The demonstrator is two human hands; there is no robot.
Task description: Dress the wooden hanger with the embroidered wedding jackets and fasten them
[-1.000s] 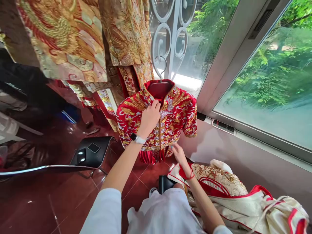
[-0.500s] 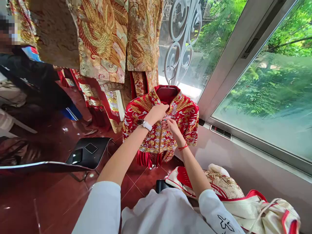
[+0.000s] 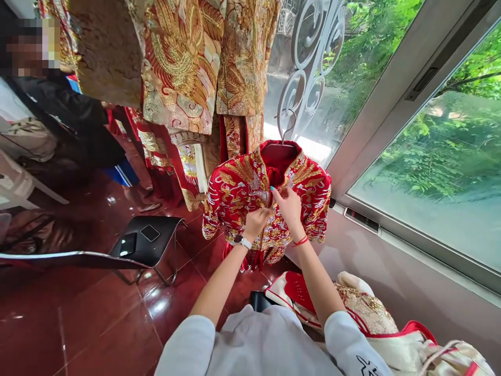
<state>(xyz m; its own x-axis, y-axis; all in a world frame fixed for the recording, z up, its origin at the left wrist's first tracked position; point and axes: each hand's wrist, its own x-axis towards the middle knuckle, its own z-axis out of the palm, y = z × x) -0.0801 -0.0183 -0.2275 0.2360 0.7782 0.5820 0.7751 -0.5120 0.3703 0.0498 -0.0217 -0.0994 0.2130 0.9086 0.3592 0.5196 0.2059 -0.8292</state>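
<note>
A red jacket (image 3: pixel 235 194) with gold and silver embroidery hangs upright on a thin hanger (image 3: pixel 283 137), its collar parted at the neck. My left hand (image 3: pixel 257 221), with a watch at the wrist, is closed at the jacket's front edge, around chest height. Slightly above and to the right, my right hand (image 3: pixel 289 208) pinches the front edge below the collar, thumb uppermost. My fingers hide whatever fastener lies between them. Red fringe shows below the jacket's hem.
Gold embroidered garments (image 3: pixel 180 68) hang behind the jacket. A black chair (image 3: pixel 156 224) with two phone-like items stands left; a person (image 3: pixel 70 109) is beyond it. White and red garments (image 3: pixel 376 313) lie at lower right. A phone (image 3: pixel 362 219) rests on the window sill.
My left hand has moved down from the collar to the chest of the jacket. My right hand has risen toward the collar. The camera view has shifted slightly left.
</note>
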